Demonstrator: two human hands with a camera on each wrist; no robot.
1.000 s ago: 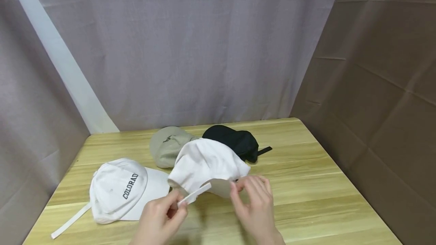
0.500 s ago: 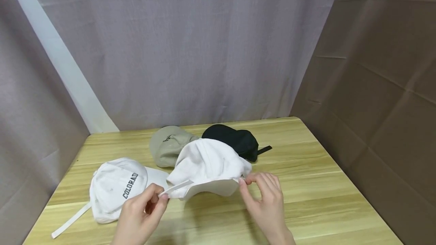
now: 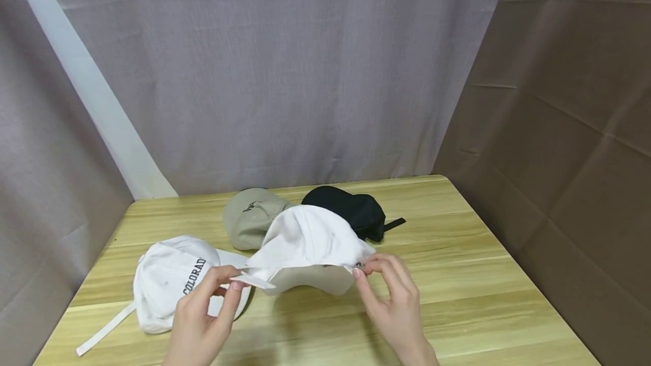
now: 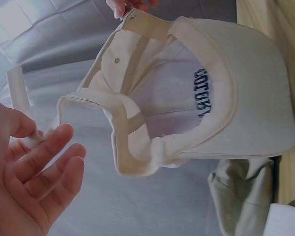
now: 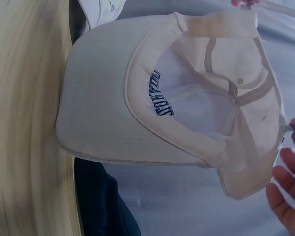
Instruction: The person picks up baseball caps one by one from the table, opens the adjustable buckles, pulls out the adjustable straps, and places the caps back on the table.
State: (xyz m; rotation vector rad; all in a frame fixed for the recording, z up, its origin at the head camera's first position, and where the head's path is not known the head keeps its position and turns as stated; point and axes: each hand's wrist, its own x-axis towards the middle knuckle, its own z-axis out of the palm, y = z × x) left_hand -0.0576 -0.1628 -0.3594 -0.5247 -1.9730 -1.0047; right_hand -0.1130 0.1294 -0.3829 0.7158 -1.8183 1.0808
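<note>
A white baseball cap (image 3: 310, 236) is held up in front of me, its back opening towards me and its brim (image 4: 258, 88) beyond. Between thumb and forefinger my left hand (image 3: 203, 309) pinches the cap's loose strap (image 4: 18, 91), whose end sticks out past the fingers. On the opposite side of the opening, my right hand (image 3: 394, 298) pinches the band at a small metal buckle (image 3: 359, 265). Strap and buckle are apart. Dark lettering (image 5: 160, 93) shows through inside the crown in both wrist views. My right fingers are partly cut off in the right wrist view.
On the wooden table (image 3: 483, 298), a second white cap (image 3: 170, 284) with dark lettering lies at the left, its strap (image 3: 107, 329) trailing. Behind the held cap are a khaki cap (image 3: 251, 222) and a black cap (image 3: 351, 208). Curtains (image 3: 305, 72) stand behind the table.
My hands have moved apart: the left went left and slightly up with the strap, the right slightly right, now holding the buckle edge. The back opening has spread and turned towards me.
</note>
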